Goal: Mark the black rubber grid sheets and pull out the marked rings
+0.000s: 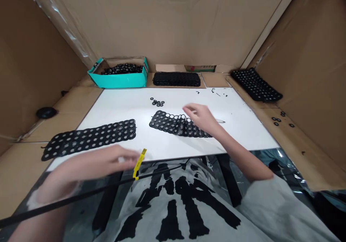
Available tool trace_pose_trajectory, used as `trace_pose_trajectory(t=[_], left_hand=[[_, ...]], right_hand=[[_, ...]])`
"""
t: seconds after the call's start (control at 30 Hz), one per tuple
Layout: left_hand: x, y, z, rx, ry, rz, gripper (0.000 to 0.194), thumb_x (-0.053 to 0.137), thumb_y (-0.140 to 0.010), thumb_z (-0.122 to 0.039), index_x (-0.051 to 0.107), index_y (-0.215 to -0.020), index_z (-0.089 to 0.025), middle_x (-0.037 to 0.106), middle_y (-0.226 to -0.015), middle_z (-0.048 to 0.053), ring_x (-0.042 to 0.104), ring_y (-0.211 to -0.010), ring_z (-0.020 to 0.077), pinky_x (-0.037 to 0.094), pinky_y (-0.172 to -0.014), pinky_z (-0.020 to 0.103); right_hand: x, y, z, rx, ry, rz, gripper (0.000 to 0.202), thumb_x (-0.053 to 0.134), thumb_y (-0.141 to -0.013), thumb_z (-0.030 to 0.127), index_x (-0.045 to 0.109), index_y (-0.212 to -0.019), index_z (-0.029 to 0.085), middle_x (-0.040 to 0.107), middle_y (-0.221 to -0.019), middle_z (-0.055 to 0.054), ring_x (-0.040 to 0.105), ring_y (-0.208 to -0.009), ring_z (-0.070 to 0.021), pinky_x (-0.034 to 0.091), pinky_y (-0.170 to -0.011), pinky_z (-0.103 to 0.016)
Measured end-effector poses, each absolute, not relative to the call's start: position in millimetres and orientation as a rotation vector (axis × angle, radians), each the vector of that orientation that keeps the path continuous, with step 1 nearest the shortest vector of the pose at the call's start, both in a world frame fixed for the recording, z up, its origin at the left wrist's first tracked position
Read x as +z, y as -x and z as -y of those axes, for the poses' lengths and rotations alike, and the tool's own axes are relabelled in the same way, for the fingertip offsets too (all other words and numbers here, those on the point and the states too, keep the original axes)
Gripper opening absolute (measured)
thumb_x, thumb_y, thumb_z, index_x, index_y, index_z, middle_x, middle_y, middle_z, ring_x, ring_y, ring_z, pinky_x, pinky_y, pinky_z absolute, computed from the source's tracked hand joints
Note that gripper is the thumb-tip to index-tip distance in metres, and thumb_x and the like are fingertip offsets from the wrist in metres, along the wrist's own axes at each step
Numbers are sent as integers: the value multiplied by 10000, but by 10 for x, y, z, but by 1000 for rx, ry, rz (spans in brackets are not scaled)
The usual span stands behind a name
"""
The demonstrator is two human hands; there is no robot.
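Observation:
My right hand (pixel 201 117) is over a black ringed mesh panel (pixel 163 121), its fingers curled together. The panel lies on the white board and is bunched up in the middle, just beside those fingers. Whatever the fingertips pinch is too small and blurred to make out. The forearm and hand cover part of the panel's right end. My left hand (pixel 113 159) is smeared by motion at the board's front edge, near a yellow tag (pixel 140 164) on a black cord. A second black ringed panel (pixel 92 137) lies flat just beyond the left hand.
Several loose black rings (pixel 157 102) lie on the white board (pixel 127 101). A white pointed tool (pixel 221 121) shows behind the right wrist. At the back stand a teal box (pixel 119 80) of black pieces and a stacked panel (pixel 177 79). Another panel (pixel 256 85) lies right. Cardboard walls enclose three sides.

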State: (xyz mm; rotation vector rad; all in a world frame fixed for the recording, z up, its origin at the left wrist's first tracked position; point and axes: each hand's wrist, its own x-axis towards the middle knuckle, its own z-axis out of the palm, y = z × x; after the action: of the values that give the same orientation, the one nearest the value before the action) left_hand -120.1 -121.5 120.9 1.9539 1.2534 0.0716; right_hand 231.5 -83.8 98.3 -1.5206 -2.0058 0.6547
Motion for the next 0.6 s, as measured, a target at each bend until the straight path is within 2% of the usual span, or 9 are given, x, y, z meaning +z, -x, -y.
trace_pose_trajectory(t=[0.03, 0.1, 0.17, 0.23, 0.37, 0.43, 0.5, 0.6], left_hand=[[1309, 1072, 1069, 0, -2005, -1165, 389, 638, -776, -578, 783, -1059, -353, 776, -969, -6, 699, -835, 241, 529, -766, 297], [1320, 768, 730, 121, -2148, -1230, 446, 571, -846, -540, 731, -1183, -296, 768, -996, 31, 687, -810, 220, 508, -759, 287], [1139, 492, 363, 312, -2324, -1415, 430, 587, -843, -470, 727, -1168, -225, 760, -997, 74, 680, -828, 233, 487, -767, 297], [886, 310, 23, 387, -2415, -1486, 359, 634, -795, -383, 747, -1066, -177, 754, -965, 101, 675, -861, 253, 473, -776, 303], [511, 209, -395, 280, -2329, -1180, 313, 723, -685, -394, 757, -909, -178, 736, -837, 53, 654, -754, 216, 463, -724, 290], [419, 222, -463, 362, -2255, -1131, 361, 760, -640, -430, 748, -893, -174, 713, -792, 37, 625, -700, 188, 453, -687, 282], [363, 246, -477, 483, -2198, -1141, 386, 779, -613, -452, 734, -871, -168, 683, -742, 25, 597, -671, 170, 441, -652, 271], [318, 292, -472, 581, -2145, -1110, 365, 766, -627, -471, 723, -821, -165, 664, -694, 15, 585, -662, 160, 439, -627, 259]], right_hand=[[897, -2168, 600, 594, 1552, 2008, 387, 440, -993, 389, 661, -1180, 132, 697, -1172, -139, 641, -1033, -212, 463, -894, -316], [667, -1916, 238, 610, 1648, 2115, 484, 600, -912, 458, 633, -1239, 102, 694, -1174, -168, 644, -1030, -237, 461, -892, -321], [461, -1752, 51, 583, 1768, 2168, 577, 731, -799, 485, 649, -1207, 86, 691, -1160, -193, 642, -1023, -263, 465, -856, -320], [342, -1679, -3, 595, 1810, 2142, 539, 770, -754, 458, 683, -1153, 106, 708, -1108, -170, 644, -981, -254, 457, -805, -301], [298, -1696, -2, 818, 1566, 2168, 224, 678, -813, 314, 758, -917, 133, 724, -829, -59, 618, -791, -169, 399, -705, -246], [284, -1728, -23, 867, 1428, 2168, 212, 610, -845, 264, 768, -896, 132, 709, -759, -30, 585, -725, -142, 379, -680, -239], [248, -1751, -53, 868, 1336, 2133, 235, 571, -859, 238, 776, -930, 147, 725, -792, -22, 581, -725, -137, 386, -693, -237], [178, -1758, -86, 901, 1250, 2068, 246, 558, -862, 231, 784, -941, 176, 760, -921, -31, 621, -826, -149, 418, -777, -239]])
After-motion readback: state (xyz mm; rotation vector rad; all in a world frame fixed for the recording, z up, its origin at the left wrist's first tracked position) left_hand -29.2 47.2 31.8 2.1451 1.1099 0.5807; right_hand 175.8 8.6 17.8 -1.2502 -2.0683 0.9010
